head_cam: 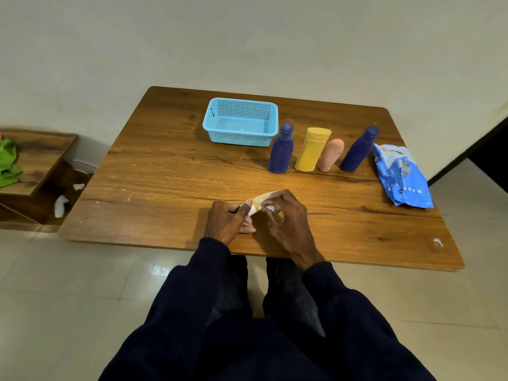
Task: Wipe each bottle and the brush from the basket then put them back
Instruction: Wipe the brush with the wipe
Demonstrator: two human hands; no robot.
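A light blue mesh basket stands at the back of the wooden table with nothing visible inside. To its right four bottles stand in a row: a dark blue bottle, a yellow bottle, a pink bottle and a second dark blue bottle. Near the front edge my left hand grips one end of a small pale yellow item, mostly hidden by my fingers. My right hand pinches a white wipe against that item.
A blue wipes packet lies at the table's right side. A low wooden shelf with a green cloth stands to the left, and crumpled white wipes lie on the floor below it. The wall is just behind the table.
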